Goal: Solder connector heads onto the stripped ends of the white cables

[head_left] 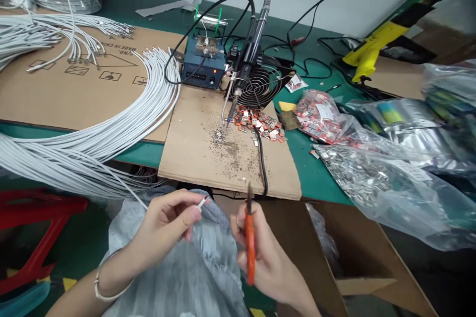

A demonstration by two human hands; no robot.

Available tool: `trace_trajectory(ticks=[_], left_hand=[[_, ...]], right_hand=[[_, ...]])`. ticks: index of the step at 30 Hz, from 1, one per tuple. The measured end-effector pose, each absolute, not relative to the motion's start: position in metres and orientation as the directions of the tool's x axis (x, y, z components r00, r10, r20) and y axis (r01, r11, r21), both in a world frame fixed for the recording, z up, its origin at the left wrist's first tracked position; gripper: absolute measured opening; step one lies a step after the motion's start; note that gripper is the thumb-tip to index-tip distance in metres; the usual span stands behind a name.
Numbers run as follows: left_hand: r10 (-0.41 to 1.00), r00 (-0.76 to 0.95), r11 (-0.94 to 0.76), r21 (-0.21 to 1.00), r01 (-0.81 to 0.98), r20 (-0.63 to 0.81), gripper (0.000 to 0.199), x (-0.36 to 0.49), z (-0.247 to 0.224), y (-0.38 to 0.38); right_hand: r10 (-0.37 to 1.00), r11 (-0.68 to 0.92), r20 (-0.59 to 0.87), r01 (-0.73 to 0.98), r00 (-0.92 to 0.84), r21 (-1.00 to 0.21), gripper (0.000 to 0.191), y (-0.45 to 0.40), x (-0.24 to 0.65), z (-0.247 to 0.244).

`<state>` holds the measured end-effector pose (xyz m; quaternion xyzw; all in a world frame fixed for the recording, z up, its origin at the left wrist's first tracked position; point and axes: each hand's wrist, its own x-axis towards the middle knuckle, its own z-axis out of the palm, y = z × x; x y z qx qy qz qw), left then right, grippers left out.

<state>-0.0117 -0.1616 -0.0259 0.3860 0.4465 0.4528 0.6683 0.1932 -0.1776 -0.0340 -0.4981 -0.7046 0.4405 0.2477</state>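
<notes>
Between thumb and fingertips, my left hand [167, 225] pinches the stripped end of a white cable [202, 203]; a small dark tip sticks out past the fingers. My right hand [269, 255] is wrapped around orange-handled wire cutters [250, 245], seen edge-on with the dark jaws pointing up. The jaws stand to the right of the cable end, apart from it. Whether they are open cannot be seen. A thick bundle of white cables [126, 126] curves over the table edge to my left.
A soldering iron [253, 39] on a stand leans over cardboard [197, 158], beside a blue soldering station [203, 67], a fan [256, 86] and small orange-and-metal connectors [266, 126]. Bags of metal parts [364, 178] lie right. A yellow heat gun [375, 49] stands behind; an open carton [357, 242] sits below.
</notes>
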Motion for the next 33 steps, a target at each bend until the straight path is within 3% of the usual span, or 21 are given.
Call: trace_trajectory(ticks=[4,7,12,33], left_hand=[[0.922,0.231,0.367,0.889,-0.272,-0.310,0.016,-0.010,-0.027,-0.161],[0.945,0.196,0.306,0.922,-0.238,-0.263,0.011,-0.009,-0.029,-0.166],[0.966,0.182,0.220,0.954,-0.202,-0.184,0.004,-0.008,-0.029,-0.170],[0.964,0.192,0.208,0.971,-0.118,-0.184,0.008,-0.005,-0.028,-0.168]], right_hand=[[0.845,0.207,-0.217,0.672,-0.489,-0.711,0.005,-0.188,0.193,-0.023],[0.838,0.198,-0.271,0.727,-0.474,-0.657,0.009,-0.191,0.191,-0.020],[0.815,0.210,-0.297,0.732,-0.497,-0.648,0.009,-0.192,0.192,-0.023],[0.853,0.232,-0.248,0.759,-0.459,-0.608,0.014,-0.194,0.193,-0.026]])
